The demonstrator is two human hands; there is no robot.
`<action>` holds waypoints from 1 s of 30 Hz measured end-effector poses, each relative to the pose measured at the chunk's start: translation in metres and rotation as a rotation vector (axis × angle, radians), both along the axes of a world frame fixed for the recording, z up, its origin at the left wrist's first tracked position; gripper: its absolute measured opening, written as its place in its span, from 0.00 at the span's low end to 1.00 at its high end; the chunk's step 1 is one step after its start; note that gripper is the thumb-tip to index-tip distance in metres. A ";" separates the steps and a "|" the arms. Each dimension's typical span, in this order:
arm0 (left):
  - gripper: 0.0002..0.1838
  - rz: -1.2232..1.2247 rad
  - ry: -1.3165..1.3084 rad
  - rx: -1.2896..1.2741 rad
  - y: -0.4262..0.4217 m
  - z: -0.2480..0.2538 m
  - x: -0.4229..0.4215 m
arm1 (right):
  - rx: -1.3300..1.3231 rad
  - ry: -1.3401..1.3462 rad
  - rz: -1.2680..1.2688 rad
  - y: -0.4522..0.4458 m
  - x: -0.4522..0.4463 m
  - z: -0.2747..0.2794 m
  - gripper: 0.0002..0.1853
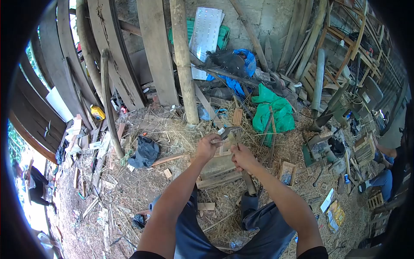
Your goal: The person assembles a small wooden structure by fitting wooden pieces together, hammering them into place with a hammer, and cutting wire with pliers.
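My left hand (208, 146) is closed on a small light-coloured piece, too small to make out, just left of a dark metal tool head (232, 130). My right hand (243, 158) is wrapped round a wooden handle (249, 181) that slants down toward my knees. The handle's top end stands beside the metal head; how the two join is hard to tell. Below and between my hands sits a low wooden block or box (217, 167) on the straw-covered ground.
A green plastic bag (272, 113), a black bag (145, 152), a small wooden box (287, 173) and scattered wood pieces lie around. Wooden boards (157, 52) and a pole (184, 64) stand ahead. One person (383, 177) sits at the right; another (35, 185) is at the left.
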State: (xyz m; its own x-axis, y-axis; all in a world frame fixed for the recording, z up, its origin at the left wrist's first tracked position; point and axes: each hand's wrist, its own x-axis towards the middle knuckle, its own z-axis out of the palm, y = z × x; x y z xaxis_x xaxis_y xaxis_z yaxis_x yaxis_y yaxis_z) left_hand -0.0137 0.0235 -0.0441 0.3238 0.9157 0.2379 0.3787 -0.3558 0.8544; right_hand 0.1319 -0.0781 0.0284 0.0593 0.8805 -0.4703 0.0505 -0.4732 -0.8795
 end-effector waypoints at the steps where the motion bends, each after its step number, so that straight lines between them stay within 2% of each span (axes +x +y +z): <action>1: 0.12 0.006 0.054 0.003 -0.002 0.003 -0.002 | -0.003 0.002 0.002 0.002 0.002 -0.011 0.14; 2: 0.12 0.010 0.055 0.004 -0.002 0.005 -0.002 | 0.153 -0.286 0.028 0.009 0.007 -0.027 0.15; 4: 0.12 0.009 0.068 0.017 -0.002 0.003 -0.002 | 0.310 -0.574 0.056 0.008 0.001 -0.013 0.16; 6: 0.12 0.031 0.074 0.037 -0.002 0.001 -0.001 | 0.381 -0.688 0.017 -0.003 -0.006 0.014 0.15; 9: 0.12 0.039 0.082 -0.006 0.000 -0.001 0.001 | 0.402 -0.781 0.120 -0.004 -0.002 -0.006 0.13; 12: 0.12 0.025 0.069 -0.056 0.004 -0.002 -0.001 | 0.306 -0.770 0.159 -0.005 0.001 -0.017 0.11; 17: 0.11 0.042 0.057 -0.006 0.003 -0.009 0.002 | 0.412 -0.772 0.099 -0.003 -0.001 -0.004 0.13; 19: 0.11 0.101 0.129 0.166 0.004 -0.014 0.003 | 0.440 -0.767 0.079 -0.006 -0.007 0.010 0.13; 21: 0.11 0.101 0.124 0.143 0.005 -0.017 0.003 | 0.430 -0.722 0.093 -0.010 -0.012 0.018 0.13; 23: 0.12 0.102 0.118 0.123 0.006 -0.017 0.003 | 0.423 -0.734 0.117 -0.005 -0.007 -0.007 0.13; 25: 0.11 0.062 0.122 0.037 0.004 -0.009 0.001 | 0.417 -0.747 0.148 -0.004 -0.011 -0.003 0.12; 28: 0.11 0.094 0.126 0.167 0.006 -0.022 0.002 | 0.438 -0.698 0.082 -0.009 -0.016 0.024 0.12; 30: 0.11 0.077 0.093 0.156 0.006 -0.023 0.001 | 0.363 -0.653 0.041 -0.012 -0.021 0.042 0.11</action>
State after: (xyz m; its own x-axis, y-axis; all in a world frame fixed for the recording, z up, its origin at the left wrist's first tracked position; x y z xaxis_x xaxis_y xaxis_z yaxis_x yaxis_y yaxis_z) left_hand -0.0123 0.0296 -0.0670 0.2818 0.8930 0.3510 0.4847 -0.4482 0.7511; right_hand 0.1113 -0.0904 0.0701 0.1910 0.9811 -0.0303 0.6272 -0.1458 -0.7651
